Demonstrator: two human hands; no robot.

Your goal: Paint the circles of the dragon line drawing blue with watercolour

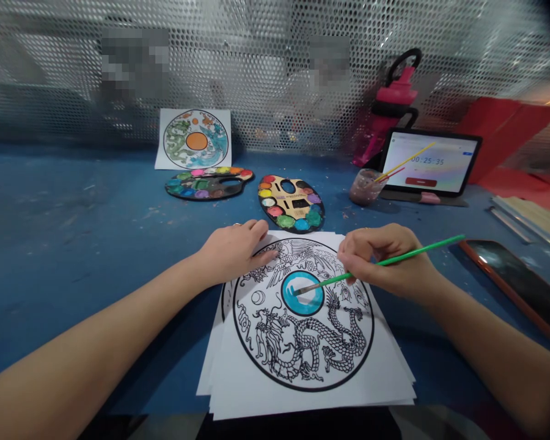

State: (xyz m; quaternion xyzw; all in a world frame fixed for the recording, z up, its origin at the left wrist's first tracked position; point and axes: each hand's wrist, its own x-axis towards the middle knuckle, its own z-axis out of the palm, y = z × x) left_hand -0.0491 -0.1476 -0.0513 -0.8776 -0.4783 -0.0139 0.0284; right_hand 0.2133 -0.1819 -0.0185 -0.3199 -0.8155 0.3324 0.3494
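Observation:
My right hand [385, 260] grips a green-handled paintbrush [407, 255], its bristles touching the centre circle of a printed dragon-and-phoenix colouring sheet [266, 400]. Blue paint [288, 300] rings much of that circle, with white paper showing in the middle. Fingers outstretched, my left hand [238, 250] rests flat on the sheet's upper left edge. More sheets lie stacked beneath. Just beyond the paper sits a watercolour palette [297, 208] with paint pans around its rim.
Behind are a second palette [197, 183] and a coloured sheet [197, 140] leaning on a perforated metal screen [266, 67]. To the right stand a water cup [365, 188] holding brushes, a tablet [428, 162] with a timer, a pink bottle [389, 110] and a phone [522, 284].

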